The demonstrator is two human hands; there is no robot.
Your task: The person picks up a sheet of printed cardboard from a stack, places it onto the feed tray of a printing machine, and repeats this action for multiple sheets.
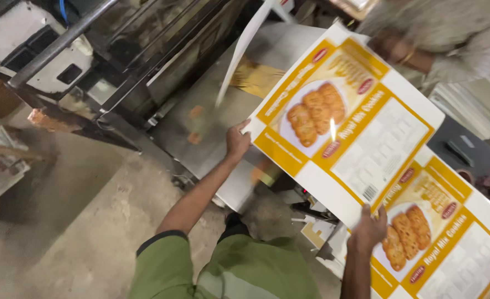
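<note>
I hold a large printed cardboard sheet (367,144), white and yellow with pictures of cookies, tilted across the right of the view. My left hand (237,139) grips its left edge. My right hand (368,228) grips its near edge, thumb on top. Another sheet (244,50) stands on edge over the machine's metal table (200,122). A co-worker's hand (392,47) is at the sheet's far corner.
A dark metal machine (129,44) with a steel bar fills the upper left. A concrete floor (79,221) lies below it. A stack of white sheets (461,105) is at the right, behind the co-worker. Scraps lie near my feet.
</note>
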